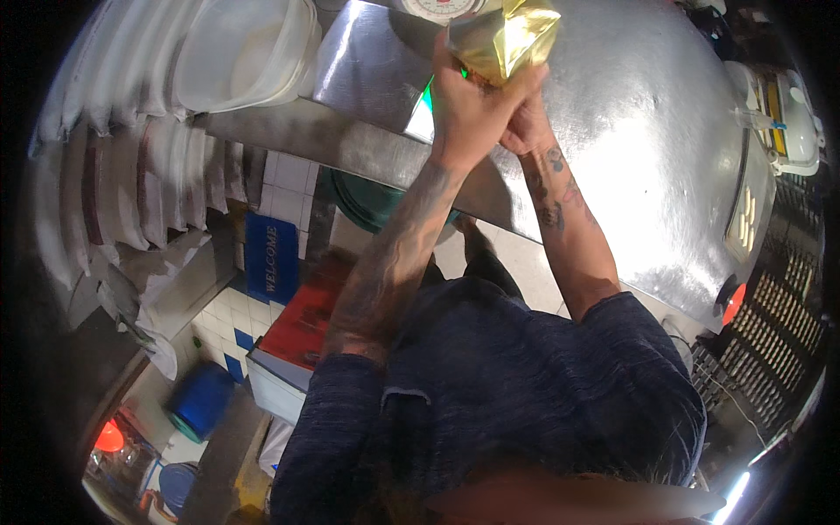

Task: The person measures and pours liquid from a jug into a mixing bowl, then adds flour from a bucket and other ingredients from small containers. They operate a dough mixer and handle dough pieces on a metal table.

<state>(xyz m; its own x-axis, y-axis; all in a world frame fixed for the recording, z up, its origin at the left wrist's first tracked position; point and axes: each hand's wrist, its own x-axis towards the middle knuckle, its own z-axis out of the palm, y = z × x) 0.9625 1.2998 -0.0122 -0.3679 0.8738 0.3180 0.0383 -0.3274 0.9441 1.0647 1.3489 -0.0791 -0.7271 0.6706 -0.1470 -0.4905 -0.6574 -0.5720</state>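
A shiny gold foil packet (525, 39) is held up over the steel table (604, 85), near the top of the view. My left hand (462, 121) grips the packet's lower left side, fingers mostly hidden behind it. From the right, my right hand (528, 118) closes around its lower end, and the two hands touch each other. What the packet contains cannot be seen. Partly covered by my left hand is a green and white flat item (423, 115). Left of the hands stands a box-like object of shiny metal (374, 65).
A dial scale (443, 5) stands beyond the packet. To the left are a translucent plastic tub (246, 59) and stacked sacks (144, 170). Pale sticks (747, 220) lie on a tray at the right. Below the table edge sit a green basin (357, 203) and a red-topped box (305, 315).
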